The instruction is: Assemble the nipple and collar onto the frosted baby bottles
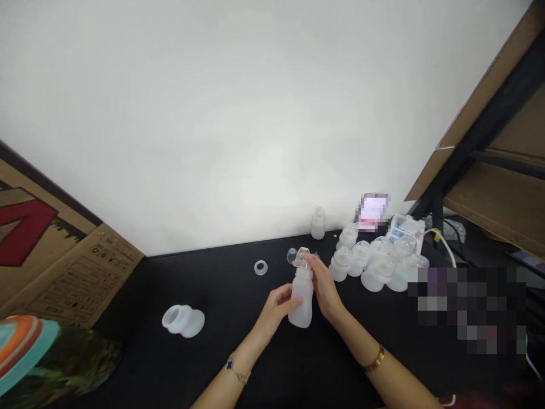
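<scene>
A translucent white baby bottle (301, 304) leans slightly in front of me over the black table. Around its body, from the left side, my left hand (279, 307) is closed, thumb across the front. My right hand (324, 284) is at the bottle's upper right, its fingers closed on the clear cap (302, 257) at the top. Just behind the cap lies a small clear domed piece (292, 256). A clear ring (260, 267) rests on the table to the left. Further left, a white bottle without a top (184, 320) lies with its open mouth showing.
Several capped bottles (377, 270) stand grouped at the right, and a single one (318, 223) stands by the wall. Behind the group are a phone (373, 212) and a white-and-blue pack (406, 230). A cardboard box (76, 272) and a striped round object (25, 349) border the left.
</scene>
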A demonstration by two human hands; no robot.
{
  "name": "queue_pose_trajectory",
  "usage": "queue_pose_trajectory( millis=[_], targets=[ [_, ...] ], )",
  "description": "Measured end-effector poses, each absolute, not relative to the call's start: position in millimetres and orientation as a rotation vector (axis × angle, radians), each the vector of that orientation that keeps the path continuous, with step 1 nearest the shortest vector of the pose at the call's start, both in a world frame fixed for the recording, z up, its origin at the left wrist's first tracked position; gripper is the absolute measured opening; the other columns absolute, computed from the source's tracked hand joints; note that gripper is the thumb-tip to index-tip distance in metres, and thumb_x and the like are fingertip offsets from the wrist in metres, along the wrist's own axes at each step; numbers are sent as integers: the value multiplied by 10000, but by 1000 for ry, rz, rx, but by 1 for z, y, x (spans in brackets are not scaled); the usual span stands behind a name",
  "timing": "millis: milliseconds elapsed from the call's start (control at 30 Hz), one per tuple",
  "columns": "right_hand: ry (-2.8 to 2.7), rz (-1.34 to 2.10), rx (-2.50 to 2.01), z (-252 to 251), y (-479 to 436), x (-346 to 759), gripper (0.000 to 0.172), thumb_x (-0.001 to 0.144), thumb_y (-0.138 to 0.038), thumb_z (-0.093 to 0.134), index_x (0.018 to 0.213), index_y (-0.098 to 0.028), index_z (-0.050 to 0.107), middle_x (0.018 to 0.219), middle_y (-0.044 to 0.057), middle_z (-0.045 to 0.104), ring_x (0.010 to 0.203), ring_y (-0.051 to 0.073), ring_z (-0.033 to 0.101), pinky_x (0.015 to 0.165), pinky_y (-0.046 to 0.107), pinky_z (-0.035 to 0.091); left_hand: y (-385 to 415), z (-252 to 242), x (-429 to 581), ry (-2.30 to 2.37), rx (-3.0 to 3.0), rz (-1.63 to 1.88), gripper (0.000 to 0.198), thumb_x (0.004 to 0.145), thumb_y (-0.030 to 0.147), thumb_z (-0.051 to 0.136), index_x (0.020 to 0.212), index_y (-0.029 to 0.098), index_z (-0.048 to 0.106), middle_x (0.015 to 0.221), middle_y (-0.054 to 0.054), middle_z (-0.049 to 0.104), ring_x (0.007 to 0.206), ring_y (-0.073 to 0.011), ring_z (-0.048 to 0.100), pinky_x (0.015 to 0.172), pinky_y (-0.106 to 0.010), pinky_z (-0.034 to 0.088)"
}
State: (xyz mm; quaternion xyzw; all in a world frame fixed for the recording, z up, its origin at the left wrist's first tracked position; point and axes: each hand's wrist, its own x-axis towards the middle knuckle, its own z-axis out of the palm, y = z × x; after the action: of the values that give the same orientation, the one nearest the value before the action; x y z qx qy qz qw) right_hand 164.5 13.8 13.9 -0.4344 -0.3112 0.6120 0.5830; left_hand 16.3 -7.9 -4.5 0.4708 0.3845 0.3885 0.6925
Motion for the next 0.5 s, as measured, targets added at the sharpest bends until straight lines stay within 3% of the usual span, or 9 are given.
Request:
queue_pose_trajectory(
  millis=[500],
  targets=[
    [-713, 1409, -1017, 12, 16, 165, 341, 838, -573, 667, 1009, -281, 711, 1011, 30, 759, 1006, 297, 654, 744, 354, 471, -11, 2, 18, 831, 1035, 899, 387, 713, 426, 821, 976, 148, 764, 933, -83, 760, 868, -241, 669, 783, -292, 461]
  ],
)
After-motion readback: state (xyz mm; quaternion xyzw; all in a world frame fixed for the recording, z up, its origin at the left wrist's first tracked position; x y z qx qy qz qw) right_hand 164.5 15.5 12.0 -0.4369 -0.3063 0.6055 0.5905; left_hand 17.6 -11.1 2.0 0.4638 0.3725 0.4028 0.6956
